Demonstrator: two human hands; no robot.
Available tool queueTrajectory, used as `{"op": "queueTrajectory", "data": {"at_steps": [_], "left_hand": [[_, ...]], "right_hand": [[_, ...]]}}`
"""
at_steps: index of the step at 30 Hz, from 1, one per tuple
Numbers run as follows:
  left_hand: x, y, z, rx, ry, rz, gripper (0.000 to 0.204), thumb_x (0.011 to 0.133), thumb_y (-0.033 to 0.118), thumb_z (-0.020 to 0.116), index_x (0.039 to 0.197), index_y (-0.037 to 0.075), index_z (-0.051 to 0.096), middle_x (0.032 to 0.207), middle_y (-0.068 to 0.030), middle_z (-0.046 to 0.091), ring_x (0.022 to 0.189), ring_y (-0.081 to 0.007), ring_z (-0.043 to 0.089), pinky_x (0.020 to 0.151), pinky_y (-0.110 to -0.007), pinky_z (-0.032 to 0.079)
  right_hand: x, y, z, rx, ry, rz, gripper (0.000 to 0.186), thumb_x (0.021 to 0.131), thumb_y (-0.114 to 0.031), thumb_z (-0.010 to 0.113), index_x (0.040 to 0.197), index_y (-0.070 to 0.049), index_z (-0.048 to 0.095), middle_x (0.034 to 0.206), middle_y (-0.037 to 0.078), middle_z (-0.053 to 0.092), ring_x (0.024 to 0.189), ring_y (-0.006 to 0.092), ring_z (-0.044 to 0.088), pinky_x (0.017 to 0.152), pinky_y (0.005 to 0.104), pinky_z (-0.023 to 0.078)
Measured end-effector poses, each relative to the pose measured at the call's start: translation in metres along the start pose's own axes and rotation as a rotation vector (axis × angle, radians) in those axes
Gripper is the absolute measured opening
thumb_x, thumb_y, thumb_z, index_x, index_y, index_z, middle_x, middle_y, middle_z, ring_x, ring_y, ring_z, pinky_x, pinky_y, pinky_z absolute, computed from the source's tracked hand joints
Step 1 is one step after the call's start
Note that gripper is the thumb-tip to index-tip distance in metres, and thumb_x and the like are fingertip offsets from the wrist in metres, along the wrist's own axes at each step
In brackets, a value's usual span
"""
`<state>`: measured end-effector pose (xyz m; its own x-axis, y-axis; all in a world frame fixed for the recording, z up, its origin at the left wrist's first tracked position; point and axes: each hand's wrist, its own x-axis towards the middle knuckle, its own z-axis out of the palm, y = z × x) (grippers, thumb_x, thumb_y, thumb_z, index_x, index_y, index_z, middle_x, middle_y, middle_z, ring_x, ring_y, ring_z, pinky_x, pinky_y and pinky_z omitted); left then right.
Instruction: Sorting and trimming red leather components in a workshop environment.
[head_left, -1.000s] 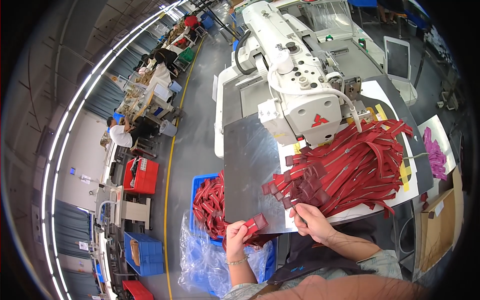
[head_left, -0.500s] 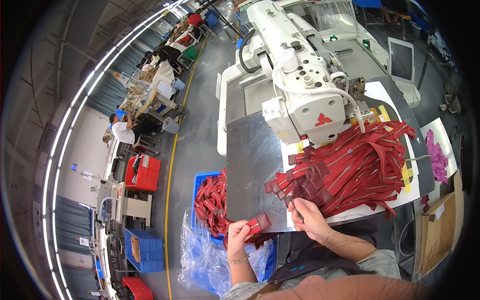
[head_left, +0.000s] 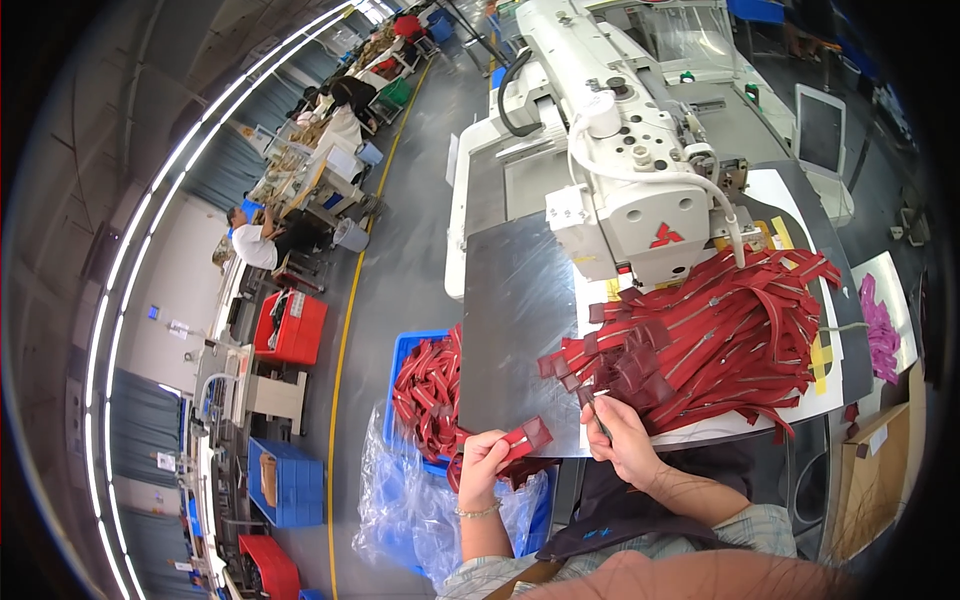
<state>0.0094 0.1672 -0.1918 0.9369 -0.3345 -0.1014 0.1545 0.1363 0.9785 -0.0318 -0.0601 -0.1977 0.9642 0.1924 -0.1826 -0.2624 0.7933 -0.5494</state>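
My left hand [head_left: 484, 468] is closed on a red zipper strip, gripping it near one end, at the front edge of the table. A dark red square tab [head_left: 537, 433] sticks out beyond my fingers. My right hand [head_left: 630, 450] pinches a small dark tool [head_left: 602, 425] with a thin metal tip; its exact kind is too small to make out. Just beyond that tip lies a big pile of red zippers [head_left: 740, 345], many with dark red tabs [head_left: 640, 365] bunched at the near left end. The two hands are apart.
A white sewing machine head [head_left: 640, 220] stands over the metal table [head_left: 510, 320]. Below the table's left edge, a blue crate [head_left: 405, 350] holds more red zippers beside clear plastic bags [head_left: 400, 510]. At right are pink strips [head_left: 878, 330] and a cardboard box [head_left: 880, 450].
The whole view has shifted a little, so the machine and table sit further right. Both hands keep their holds and have barely moved relative to the table.
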Motion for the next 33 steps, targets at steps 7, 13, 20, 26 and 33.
{"op": "queueTrajectory", "data": {"at_steps": [7,13,20,26,33], "left_hand": [[0.002,-0.002,0.016,0.175,-0.038,0.055,0.014,0.086,0.007,0.054,0.085,-0.005,0.062,0.063,0.0025,0.05,0.051,-0.0023,0.037,0.046,-0.019,0.027],[0.007,0.001,0.019,0.32,-0.195,0.133,0.014,0.088,0.008,0.051,0.086,-0.005,0.057,0.073,0.0013,0.048,0.064,-0.0068,0.041,0.057,-0.021,0.033],[0.007,-0.013,0.012,0.259,-0.241,-0.04,0.016,0.091,0.012,0.047,0.09,-0.003,0.053,0.084,0.0008,0.046,0.071,-0.0075,0.04,0.063,-0.022,0.034],[0.01,-0.01,0.011,0.234,-0.358,-0.061,0.015,0.09,0.012,0.049,0.082,0.0,0.054,0.083,0.0019,0.049,0.073,-0.0062,0.043,0.065,-0.021,0.035],[0.009,-0.011,0.001,0.119,-0.071,-0.044,0.012,0.088,0.009,0.054,0.08,0.001,0.058,0.055,0.0059,0.046,0.046,0.0001,0.037,0.041,-0.017,0.027]], "right_hand": [[0.007,0.021,0.012,-0.447,0.037,-0.248,0.02,0.079,-0.016,0.067,0.085,-0.003,0.054,0.074,-0.004,0.049,0.062,0.0013,0.046,0.051,0.0157,0.037],[0.006,0.013,0.021,-0.498,0.005,-0.165,0.014,0.079,-0.006,0.063,0.088,0.001,0.054,0.082,0.0,0.055,0.073,0.003,0.051,0.059,0.0173,0.044],[0.007,0.012,0.019,-0.545,-0.048,-0.183,0.012,0.08,-0.004,0.061,0.088,0.001,0.054,0.083,0.001,0.055,0.076,0.0045,0.051,0.065,0.0193,0.043],[0.015,0.021,0.007,-0.565,-0.087,-0.229,0.012,0.081,-0.008,0.06,0.086,-0.001,0.051,0.083,0.001,0.054,0.078,0.0063,0.05,0.072,0.0228,0.041],[0.018,0.015,0.0,-0.638,-0.107,-0.143,0.014,0.082,-0.01,0.062,0.083,-0.002,0.051,0.07,0.0,0.054,0.064,0.0044,0.049,0.057,0.0199,0.04]]}}
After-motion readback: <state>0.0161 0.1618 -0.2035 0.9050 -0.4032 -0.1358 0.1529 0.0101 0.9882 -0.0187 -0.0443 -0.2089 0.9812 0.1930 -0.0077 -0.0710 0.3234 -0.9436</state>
